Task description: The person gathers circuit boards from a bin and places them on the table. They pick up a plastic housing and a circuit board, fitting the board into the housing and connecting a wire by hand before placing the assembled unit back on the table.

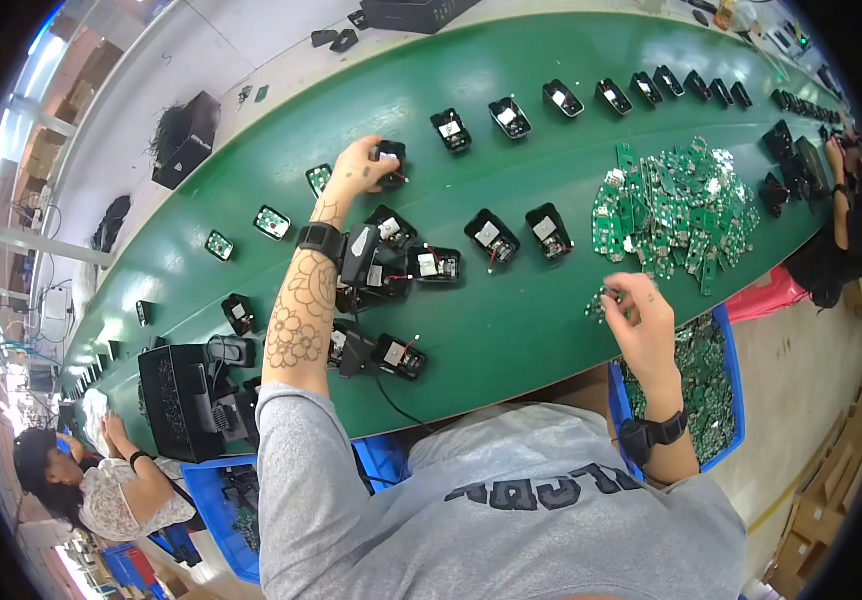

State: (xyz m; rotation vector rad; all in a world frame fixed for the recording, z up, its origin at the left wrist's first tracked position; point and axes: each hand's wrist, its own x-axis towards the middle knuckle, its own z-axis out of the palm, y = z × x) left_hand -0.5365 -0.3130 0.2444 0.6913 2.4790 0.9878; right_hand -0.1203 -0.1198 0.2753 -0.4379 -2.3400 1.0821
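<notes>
My left hand (359, 168) reaches far over the green table, its fingers closed on the edge of a small black plastic housing (391, 163) with a white part inside. Near the table's front edge, my right hand (641, 315) pinches a small green circuit board (598, 304), partly hidden by the fingers. Just beyond that hand spreads a large heap of green circuit boards (676, 205). More open black housings with white parts and red wires, such as this one (492, 238), lie between my hands. A housing with a green board (320, 180) sits left of my left hand.
A row of black housings (563, 98) runs along the far side of the green table (511, 340). Blue bins (736, 400) stand below the near edge. A black box (183, 400) is at left. One person (121, 480) works at left, another (841, 200) at right.
</notes>
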